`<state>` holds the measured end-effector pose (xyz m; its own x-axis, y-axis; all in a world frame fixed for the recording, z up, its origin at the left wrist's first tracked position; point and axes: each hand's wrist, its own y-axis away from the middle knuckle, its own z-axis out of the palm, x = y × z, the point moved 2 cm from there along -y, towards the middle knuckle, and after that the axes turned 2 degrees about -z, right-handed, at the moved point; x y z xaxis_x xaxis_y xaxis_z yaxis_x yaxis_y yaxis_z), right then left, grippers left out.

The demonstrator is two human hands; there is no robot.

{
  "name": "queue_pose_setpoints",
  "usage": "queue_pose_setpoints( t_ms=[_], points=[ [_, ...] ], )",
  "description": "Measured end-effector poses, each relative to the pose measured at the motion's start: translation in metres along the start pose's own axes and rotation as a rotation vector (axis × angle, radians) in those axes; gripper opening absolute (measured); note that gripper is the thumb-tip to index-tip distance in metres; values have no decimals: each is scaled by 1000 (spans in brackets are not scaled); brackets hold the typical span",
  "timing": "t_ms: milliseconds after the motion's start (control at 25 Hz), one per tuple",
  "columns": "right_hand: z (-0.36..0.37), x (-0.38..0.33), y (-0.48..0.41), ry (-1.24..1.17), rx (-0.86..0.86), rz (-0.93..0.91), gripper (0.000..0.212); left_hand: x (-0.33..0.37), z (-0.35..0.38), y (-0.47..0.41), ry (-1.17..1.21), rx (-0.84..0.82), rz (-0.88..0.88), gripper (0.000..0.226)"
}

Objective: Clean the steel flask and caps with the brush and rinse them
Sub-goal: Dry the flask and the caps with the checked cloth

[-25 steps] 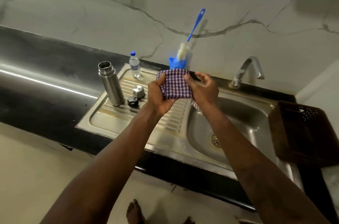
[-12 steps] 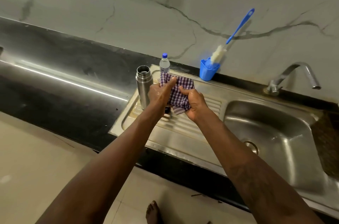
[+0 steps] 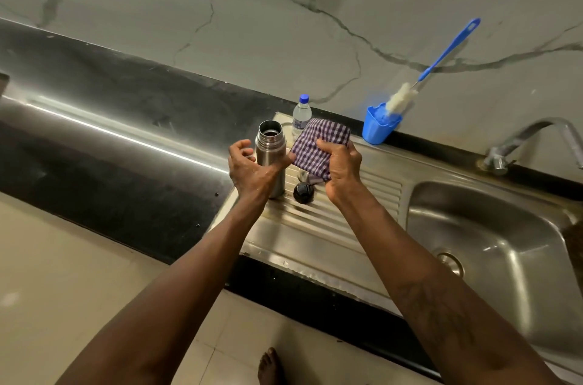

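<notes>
The open steel flask (image 3: 270,145) stands upright on the ribbed draining board (image 3: 328,224). My left hand (image 3: 250,165) is cupped just in front of its lower body, fingers curved with a small gap to the flask's left and the thumb across its front. My right hand (image 3: 342,168) grips a folded purple checked cloth (image 3: 318,145) just right of the flask. A black cap (image 3: 303,192) lies on the board below the cloth. A steel cap (image 3: 303,176) peeks out behind it, mostly hidden. The blue-handled bottle brush (image 3: 441,60) leans in a blue cup (image 3: 380,129) against the wall.
A small water bottle (image 3: 301,113) stands behind the flask. The sink basin (image 3: 492,246) lies to the right under the tap (image 3: 530,137). Black counter (image 3: 126,132) stretches left. A dark basket edge shows at the far right.
My left hand has let go of the cloth and moved left and down beside the flask. The right hand alone now holds the cloth. The view shifted left.
</notes>
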<state>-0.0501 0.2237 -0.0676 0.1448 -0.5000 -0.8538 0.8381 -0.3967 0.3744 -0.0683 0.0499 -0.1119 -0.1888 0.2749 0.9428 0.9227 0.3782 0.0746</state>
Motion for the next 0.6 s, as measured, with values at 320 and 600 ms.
queue_pose_setpoints(
  t_ms=[320, 600],
  points=[
    [3, 4, -7, -1, -57, -39, 34, -16, 18, -23, -125, -247, 55, 79],
    [-16, -40, -3, -248, -163, -241, 38, 34, 31, 1, -228, -258, 455, 68]
  ],
)
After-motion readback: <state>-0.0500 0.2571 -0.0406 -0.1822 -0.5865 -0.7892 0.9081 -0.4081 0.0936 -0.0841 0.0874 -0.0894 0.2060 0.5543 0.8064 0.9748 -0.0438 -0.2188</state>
